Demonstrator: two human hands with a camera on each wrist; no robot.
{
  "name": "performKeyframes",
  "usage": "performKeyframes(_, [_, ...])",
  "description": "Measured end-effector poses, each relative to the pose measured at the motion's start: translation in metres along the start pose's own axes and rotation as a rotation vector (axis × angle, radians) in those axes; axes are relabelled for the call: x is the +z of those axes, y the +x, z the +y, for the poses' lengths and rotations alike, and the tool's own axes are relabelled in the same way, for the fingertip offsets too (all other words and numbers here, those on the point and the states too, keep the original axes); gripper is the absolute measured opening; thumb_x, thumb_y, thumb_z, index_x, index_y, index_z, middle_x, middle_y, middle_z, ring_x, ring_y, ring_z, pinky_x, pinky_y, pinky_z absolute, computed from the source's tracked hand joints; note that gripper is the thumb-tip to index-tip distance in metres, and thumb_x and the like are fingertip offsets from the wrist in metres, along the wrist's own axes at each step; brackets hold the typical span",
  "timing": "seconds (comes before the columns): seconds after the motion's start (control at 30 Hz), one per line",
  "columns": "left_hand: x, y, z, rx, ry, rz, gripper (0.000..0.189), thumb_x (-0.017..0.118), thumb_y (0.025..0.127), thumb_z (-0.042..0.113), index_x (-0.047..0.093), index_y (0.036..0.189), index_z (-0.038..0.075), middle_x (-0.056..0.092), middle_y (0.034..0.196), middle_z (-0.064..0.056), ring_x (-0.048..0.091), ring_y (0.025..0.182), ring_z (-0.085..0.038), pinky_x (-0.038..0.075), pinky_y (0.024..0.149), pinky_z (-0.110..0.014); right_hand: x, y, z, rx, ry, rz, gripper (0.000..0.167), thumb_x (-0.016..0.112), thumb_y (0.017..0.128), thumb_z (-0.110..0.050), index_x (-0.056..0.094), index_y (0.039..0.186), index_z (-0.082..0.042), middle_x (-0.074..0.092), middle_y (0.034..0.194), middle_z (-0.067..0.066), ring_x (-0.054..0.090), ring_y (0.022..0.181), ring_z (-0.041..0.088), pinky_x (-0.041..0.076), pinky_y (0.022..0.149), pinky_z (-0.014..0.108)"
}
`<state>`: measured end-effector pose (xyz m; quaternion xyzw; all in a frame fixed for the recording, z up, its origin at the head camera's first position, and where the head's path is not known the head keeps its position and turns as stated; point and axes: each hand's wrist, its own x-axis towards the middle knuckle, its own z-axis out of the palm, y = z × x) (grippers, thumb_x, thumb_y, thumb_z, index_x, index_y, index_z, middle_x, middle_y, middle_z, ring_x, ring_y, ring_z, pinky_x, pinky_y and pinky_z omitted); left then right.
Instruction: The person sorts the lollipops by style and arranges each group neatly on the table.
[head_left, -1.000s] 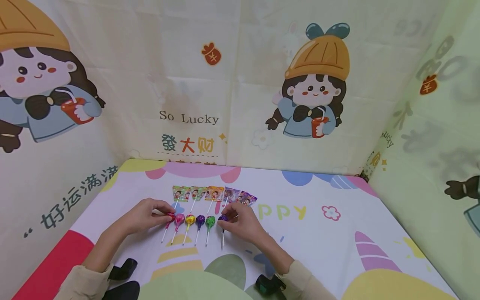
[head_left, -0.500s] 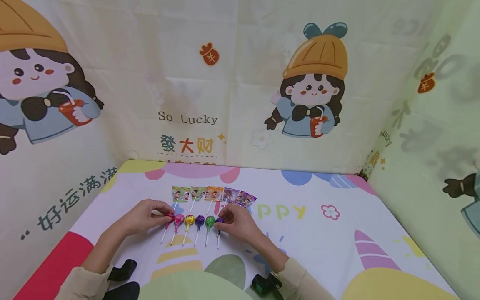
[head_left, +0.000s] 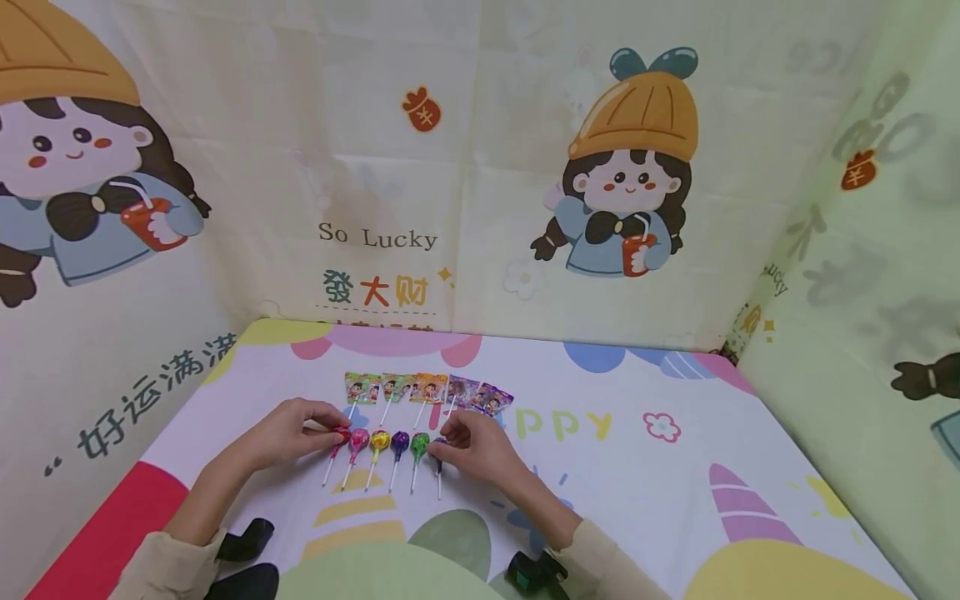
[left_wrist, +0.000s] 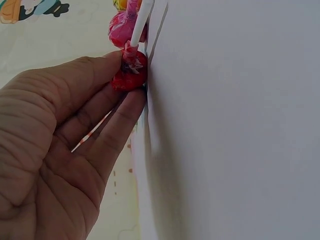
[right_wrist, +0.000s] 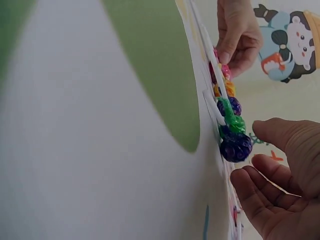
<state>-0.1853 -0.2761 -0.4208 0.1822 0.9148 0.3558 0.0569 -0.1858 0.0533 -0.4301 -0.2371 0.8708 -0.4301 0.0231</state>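
My left hand [head_left: 292, 435] pinches the wrapped head of a red lollipop [left_wrist: 131, 75] between thumb and fingers at the left end of a row. Rightward from it lie a pink lollipop [head_left: 359, 441], a yellow lollipop [head_left: 380, 440], a purple lollipop [head_left: 400, 442] and a green lollipop [head_left: 420, 445], sticks toward me. A dark purple lollipop [right_wrist: 236, 146] closes the row on the right, beside the green one. Around its head, my right hand [head_left: 480, 447] has thumb and fingers spread; the right wrist view shows a gap between them and the candy.
Behind the row lie several flat-packet lollipops, among them a green packet [head_left: 362, 387], an orange packet [head_left: 430, 387] and a purple packet [head_left: 492, 397]. The patterned tabletop [head_left: 600, 475] meets a printed cloth backdrop [head_left: 495, 192] at its far edge.
My right hand brought the dark purple lollipop left, up to the green one, then loosened its fingers from it. The left hand stayed on the red lollipop.
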Motion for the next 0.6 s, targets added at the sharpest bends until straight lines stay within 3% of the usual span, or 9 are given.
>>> performKeyframes(0.2, [-0.001, -0.006, -0.003, 0.033, -0.020, -0.031, 0.023, 0.079, 0.090, 0.017, 0.076, 0.112, 0.011, 0.073, 0.108, 0.000, 0.067, 0.103, -0.023, 0.061, 0.089, -0.040, -0.011, -0.021, 0.004, 0.002, 0.008, 0.054, 0.017, 0.076, 0.094, -0.028, 0.069, 0.096, -0.013, 0.067, 0.088, -0.006, 0.063, 0.079, 0.006, 0.056, 0.073, 0.022])
performKeyframes(0.4, [-0.004, -0.012, -0.009, 0.057, -0.071, -0.045, 0.037, 0.079, 0.090, 0.019, 0.070, 0.123, 0.006, 0.072, 0.115, -0.005, 0.068, 0.106, -0.023, 0.061, 0.088, -0.034, -0.028, -0.048, 0.010, 0.015, 0.021, 0.054, 0.014, 0.075, 0.094, -0.026, 0.070, 0.095, -0.014, 0.069, 0.087, -0.007, 0.066, 0.080, 0.007, 0.059, 0.076, 0.022])
performKeyframes(0.5, [-0.006, -0.014, -0.008, 0.059, -0.050, -0.035, 0.040, 0.080, 0.090, 0.021, 0.068, 0.125, 0.006, 0.072, 0.116, -0.005, 0.068, 0.107, -0.023, 0.061, 0.088, -0.033, -0.038, -0.062, 0.012, 0.013, 0.024, 0.053, 0.013, 0.075, 0.095, -0.026, 0.070, 0.095, -0.015, 0.069, 0.087, -0.008, 0.066, 0.080, 0.006, 0.059, 0.076, 0.023])
performKeyframes(0.6, [-0.008, -0.016, -0.004, 0.060, -0.012, -0.004, 0.044, 0.080, 0.090, 0.023, 0.067, 0.127, 0.004, 0.071, 0.118, -0.007, 0.067, 0.110, -0.028, 0.061, 0.090, -0.037, -0.048, -0.074, 0.013, -0.040, 0.021, 0.068, 0.011, 0.074, 0.095, -0.024, 0.070, 0.098, -0.015, 0.070, 0.091, -0.008, 0.067, 0.083, 0.006, 0.060, 0.077, 0.025])
